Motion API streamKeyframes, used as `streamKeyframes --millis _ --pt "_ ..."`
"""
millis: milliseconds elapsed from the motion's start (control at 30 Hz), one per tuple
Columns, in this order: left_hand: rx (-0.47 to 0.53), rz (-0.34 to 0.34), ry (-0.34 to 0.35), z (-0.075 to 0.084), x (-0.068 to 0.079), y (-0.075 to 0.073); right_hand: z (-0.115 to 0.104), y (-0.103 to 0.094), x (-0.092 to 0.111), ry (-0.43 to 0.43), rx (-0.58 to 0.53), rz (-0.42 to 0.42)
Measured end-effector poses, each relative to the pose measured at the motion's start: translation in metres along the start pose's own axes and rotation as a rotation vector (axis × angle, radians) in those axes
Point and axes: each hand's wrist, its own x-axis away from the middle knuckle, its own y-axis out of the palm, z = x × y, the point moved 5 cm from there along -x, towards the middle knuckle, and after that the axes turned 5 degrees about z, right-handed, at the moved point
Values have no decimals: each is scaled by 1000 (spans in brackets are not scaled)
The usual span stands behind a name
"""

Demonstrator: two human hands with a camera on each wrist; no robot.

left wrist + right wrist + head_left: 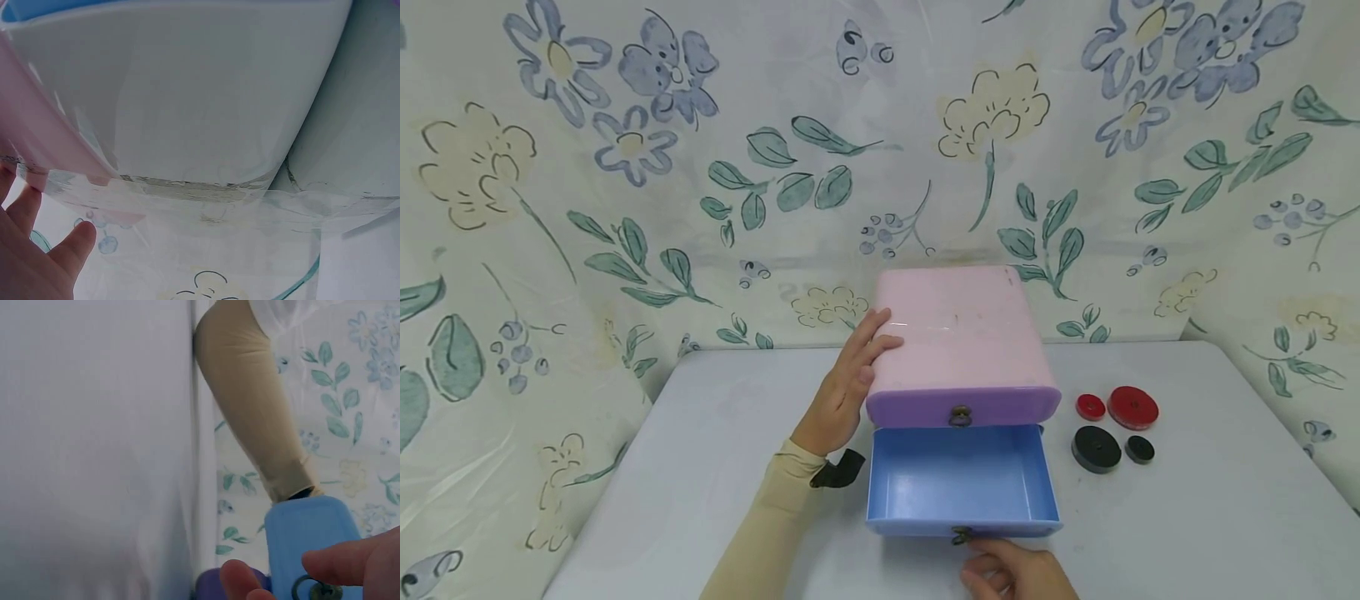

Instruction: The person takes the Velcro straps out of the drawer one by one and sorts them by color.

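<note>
A small cabinet with a pink top (958, 333) and a purple upper drawer front (917, 408) stands on the table. Below that front a blue drawer (925, 483) is pulled out, its bare inner floor showing. My left hand (842, 387) rests along the cabinet's left side, fingers fairly straight with the tips over the top edge; the left wrist view shows its fingers beside the pink side wall (50, 119). My right hand (1018, 571) is at the blue drawer's brass ring pull (960, 535), one fingertip touching it. In the right wrist view a gap shows between its fingers.
Right of the cabinet lie a large red disc (1132, 407), a small red disc (1090, 407), a large black disc (1096, 449) and a small black disc (1139, 449). Flower-patterned sheeting (820, 75) hangs behind the white table (700, 467).
</note>
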Motion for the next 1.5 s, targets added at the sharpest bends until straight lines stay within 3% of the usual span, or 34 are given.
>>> streamKeyframes --millis 233,367,533,700,1233,1500 --pt "2 0 7 0 -1 1 5 6 0 167 -271 -37" --pt "2 -1 8 0 -1 1 5 5 1 214 -359 -52" --pt "-3 -7 4 0 -1 1 6 3 1 235 -404 -34" --pt "0 -10 3 0 -1 2 8 6 3 229 -496 -71" --pt "0 -8 -5 -1 0 2 1 9 -1 223 -545 58" --pt "-9 -1 1 -3 1 1 -1 9 1 299 -543 170"
